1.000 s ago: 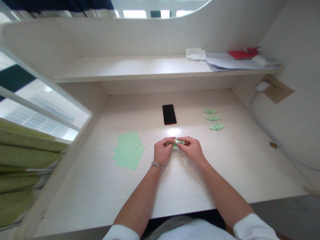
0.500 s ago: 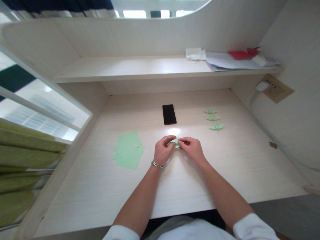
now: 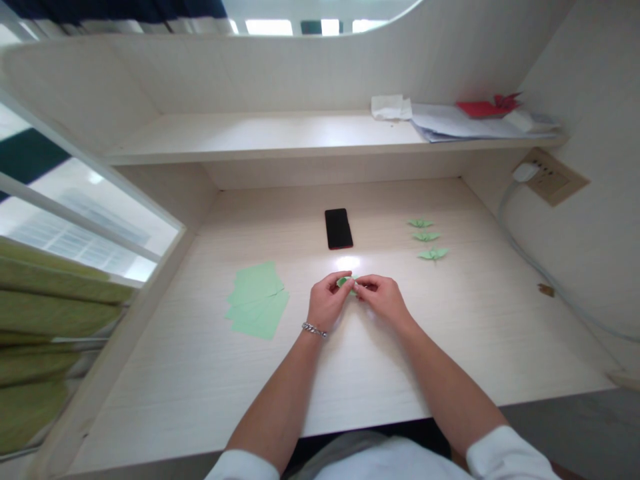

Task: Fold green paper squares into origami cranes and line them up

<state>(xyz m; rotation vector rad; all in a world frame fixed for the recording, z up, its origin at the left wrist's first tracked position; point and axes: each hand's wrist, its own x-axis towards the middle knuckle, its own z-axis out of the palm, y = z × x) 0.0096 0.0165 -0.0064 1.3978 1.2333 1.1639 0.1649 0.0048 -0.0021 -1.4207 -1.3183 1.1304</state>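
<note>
The left hand (image 3: pixel 326 301) and the right hand (image 3: pixel 384 297) are close together over the desk (image 3: pixel 380 380); both pinch one small green paper (image 3: pixel 343 283); it sits between them, near the middle of the desk; the left thumb lies across it, and the right hand nips its right side; the hands hide much of it, so I cannot tell its full shape.

A silver chain (image 3: pixel 314 329) goes around the left wrist; the phone (image 3: pixel 339 229) lies flat past the hands, with its black face up; flat green sheets (image 3: pixel 257 300) lie in a loose pile to the left, some on top of others; off to the right, three green birds (image 3: pixel 433 254) made of paper sit in a row, one behind another.

The shelf (image 3: pixel 270 133) runs along the back, above the desk; on its right part are a white tissue (image 3: pixel 391 108), some white papers (image 3: pixel 440 123), a red sheet (image 3: pixel 475 111) and a small red thing (image 3: pixel 507 101); a white plug (image 3: pixel 525 173) is in the wall socket (image 3: pixel 555 180), and its cord (image 3: pixel 521 252) hangs down; a green curtain (image 3: pixel 45 360) is at the far left.
</note>
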